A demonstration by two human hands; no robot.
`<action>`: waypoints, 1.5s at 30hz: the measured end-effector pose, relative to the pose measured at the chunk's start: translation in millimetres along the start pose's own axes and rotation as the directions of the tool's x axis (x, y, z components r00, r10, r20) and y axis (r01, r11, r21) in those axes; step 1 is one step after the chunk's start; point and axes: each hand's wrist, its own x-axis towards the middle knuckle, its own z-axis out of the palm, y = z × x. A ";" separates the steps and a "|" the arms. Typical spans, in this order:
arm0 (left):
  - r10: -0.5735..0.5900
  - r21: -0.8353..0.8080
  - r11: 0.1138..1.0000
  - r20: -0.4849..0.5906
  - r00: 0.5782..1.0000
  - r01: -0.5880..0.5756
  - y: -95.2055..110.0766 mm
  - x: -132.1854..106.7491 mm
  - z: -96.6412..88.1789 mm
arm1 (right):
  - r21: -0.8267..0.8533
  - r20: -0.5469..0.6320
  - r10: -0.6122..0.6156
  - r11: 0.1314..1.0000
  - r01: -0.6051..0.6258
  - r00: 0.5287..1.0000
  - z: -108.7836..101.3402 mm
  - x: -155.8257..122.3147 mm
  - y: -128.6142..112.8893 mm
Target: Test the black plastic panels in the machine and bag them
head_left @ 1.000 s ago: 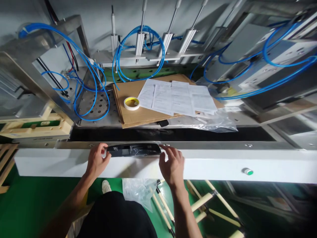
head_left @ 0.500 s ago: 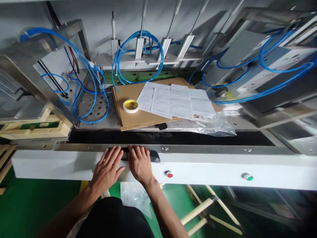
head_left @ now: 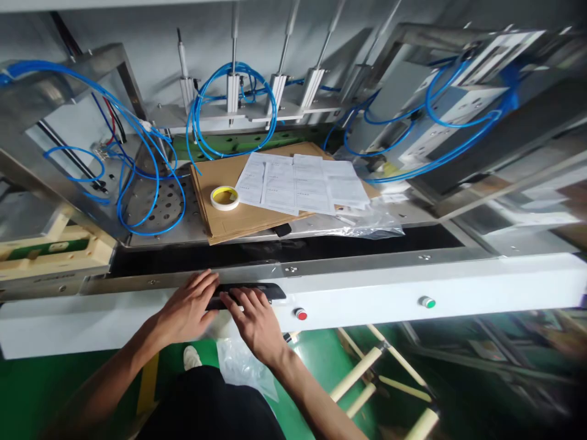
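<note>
Green floor (head_left: 41, 391) fills the lower left of the frame, and above it a white ledge (head_left: 358, 287) runs the full width of the machine. Near the lower centre, a black part (head_left: 274, 291) lies along that ledge, its right end showing bare. At its left end rests the left hand (head_left: 190, 305), fingers long and close together, thumb apart; whether it grips, I cannot tell. Beside it the right hand (head_left: 254, 321) bends its fingers over the middle of the part, and I cannot tell whether they close on it either.

Just right of that hand sits a red button (head_left: 301, 314), with a green button (head_left: 428, 302) well apart toward the right. Behind the dark slot (head_left: 343, 245), mid-frame, cardboard (head_left: 229, 225) carries a roll of tape (head_left: 224, 206) and overlapping papers (head_left: 298, 186); crumpled plastic (head_left: 380, 228) lies near their right end. Blue hoses (head_left: 55, 68) loop across the top, around upright cylinders (head_left: 232, 91). Below the ledge, a clear bag (head_left: 243, 366) hangs near a white shoe (head_left: 191, 357), and cream tubes (head_left: 360, 371) cross at lower right.
</note>
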 end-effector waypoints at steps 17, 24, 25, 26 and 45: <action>0.004 0.077 0.997 -0.152 0.988 0.008 1.4 9.6 4.7 | 0.022 0.331 0.300 0.946 -0.325 0.895 -2.5 67.7 26.8; -0.054 -0.036 0.998 -0.001 0.999 0.054 -0.3 17.3 -5.4 | 0.202 -0.088 0.350 0.923 -0.327 0.933 -13.8 29.4 17.6; -0.048 -0.050 0.998 0.001 0.999 0.048 0.4 17.8 -9.0 | 0.266 -0.163 0.387 0.903 -0.338 0.907 -14.6 17.6 11.2; -0.038 -0.060 0.997 -0.003 0.999 0.038 1.0 18.7 -12.9 | 0.347 -0.208 0.443 0.867 -0.358 0.872 -13.8 5.4 3.8; -0.482 -0.523 0.456 0.535 0.694 0.720 111.7 -42.1 31.7 | 0.924 0.381 0.824 -0.324 -0.203 0.420 -4.7 -72.3 -63.1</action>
